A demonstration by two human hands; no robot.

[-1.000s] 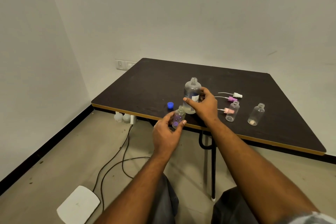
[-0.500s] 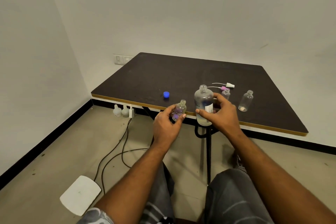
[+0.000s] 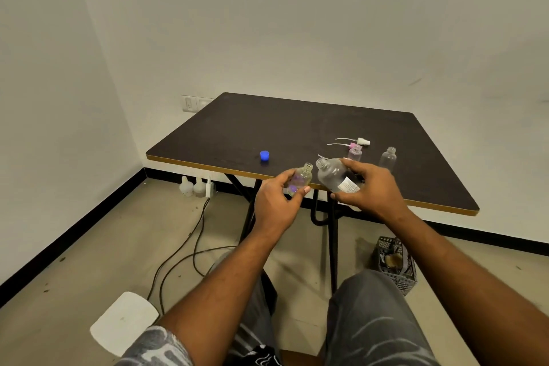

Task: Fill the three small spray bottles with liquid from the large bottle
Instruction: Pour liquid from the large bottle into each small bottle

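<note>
Tilted now, large bottle (image 3: 334,175) nears held small bottle (image 3: 301,178).

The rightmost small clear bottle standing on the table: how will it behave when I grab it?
Probably very light: the small clear bottle looks empty, with its neck open. It is tall for its narrow base, so a sideways nudge could tip it. Being round, it would likely roll on the smooth table once down.

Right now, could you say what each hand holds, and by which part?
The left hand grips a small spray bottle by its body; the right hand grips the large bottle by its lower body.
</note>
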